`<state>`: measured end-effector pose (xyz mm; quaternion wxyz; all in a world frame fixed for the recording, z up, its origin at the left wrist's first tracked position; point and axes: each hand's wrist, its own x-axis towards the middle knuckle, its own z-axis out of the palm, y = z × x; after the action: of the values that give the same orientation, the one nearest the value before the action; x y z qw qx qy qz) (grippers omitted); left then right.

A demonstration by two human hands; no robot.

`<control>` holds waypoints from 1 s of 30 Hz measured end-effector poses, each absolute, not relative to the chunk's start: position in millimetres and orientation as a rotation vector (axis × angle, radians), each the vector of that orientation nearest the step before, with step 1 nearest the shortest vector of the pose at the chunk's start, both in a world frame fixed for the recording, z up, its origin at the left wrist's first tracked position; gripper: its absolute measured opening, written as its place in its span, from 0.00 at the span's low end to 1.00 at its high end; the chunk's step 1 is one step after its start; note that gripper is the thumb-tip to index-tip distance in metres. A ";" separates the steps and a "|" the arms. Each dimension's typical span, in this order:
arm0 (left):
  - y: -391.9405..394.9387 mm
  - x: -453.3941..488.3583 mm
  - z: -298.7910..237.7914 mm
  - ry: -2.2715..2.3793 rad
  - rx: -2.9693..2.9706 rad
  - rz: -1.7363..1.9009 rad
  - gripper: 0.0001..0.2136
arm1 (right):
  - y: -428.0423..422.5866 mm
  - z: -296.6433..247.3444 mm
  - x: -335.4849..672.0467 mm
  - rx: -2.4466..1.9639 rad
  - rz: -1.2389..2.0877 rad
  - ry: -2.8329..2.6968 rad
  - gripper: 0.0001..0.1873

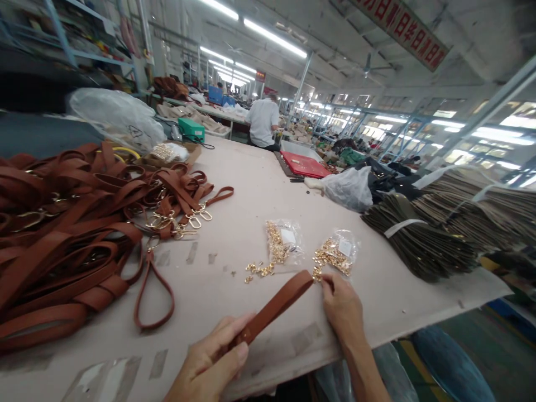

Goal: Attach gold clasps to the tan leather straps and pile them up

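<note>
My left hand (213, 357) grips a folded brown leather strap (280, 304), its looped end pointing up and to the right over the table. My right hand (344, 307) is at the near edge of a pile of small gold metal fittings (334, 255) spilling from a clear plastic bag. Thumb and forefinger are pinched together there; what lies between them is too small to make out. Left of it, a second clear bag (292, 239) lies open with more gold fittings (260, 270) scattered in front.
A large heap of brown straps (62, 240) with gold clasps covers the table's left side. Bundled dark pieces (422, 240) are stacked at the right. Further back are a red folder-like item (304, 164), a green box (191, 129) and a person in white (263, 121).
</note>
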<state>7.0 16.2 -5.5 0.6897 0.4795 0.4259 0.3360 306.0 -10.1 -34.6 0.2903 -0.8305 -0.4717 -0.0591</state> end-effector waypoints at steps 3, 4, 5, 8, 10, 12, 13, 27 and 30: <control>17.3 13.0 -5.8 0.890 0.960 0.730 0.14 | -19.3 -34.0 299.2 -2.167 -0.083 -1.179 0.13; 18.2 14.7 -6.8 0.877 0.925 0.723 0.13 | -24.3 -33.3 289.9 -2.112 -0.024 -1.152 0.14; 19.1 16.1 -7.9 0.873 0.902 0.724 0.11 | -30.2 -32.4 276.7 -2.029 0.054 -1.125 0.15; 20.6 17.3 -10.2 0.879 0.919 0.739 0.08 | -48.8 -29.5 220.0 -1.649 0.245 -1.054 0.09; 19.8 16.0 -9.7 0.879 0.965 0.727 0.08 | -56.2 -27.6 180.4 -1.417 0.237 -1.078 0.05; 17.4 13.8 -7.6 0.866 1.007 0.710 0.07 | -57.0 -25.3 150.7 -1.295 0.188 -1.155 0.06; 15.8 12.6 -6.1 0.851 1.022 0.710 0.07 | -55.6 -24.0 141.1 -1.284 0.164 -1.201 0.07; -1.1 2.5 -2.1 0.812 1.313 0.807 0.10 | -58.9 -21.9 129.9 -1.373 -0.023 -1.309 0.10; -4.3 0.7 2.0 0.792 1.334 0.821 0.10 | -60.4 -25.6 126.3 -1.423 0.065 -1.157 0.03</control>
<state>0.7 -4.3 2.0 0.6389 0.5847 0.3469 0.3599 126.3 -60.4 -25.6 0.6079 -0.6156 -0.5007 0.0281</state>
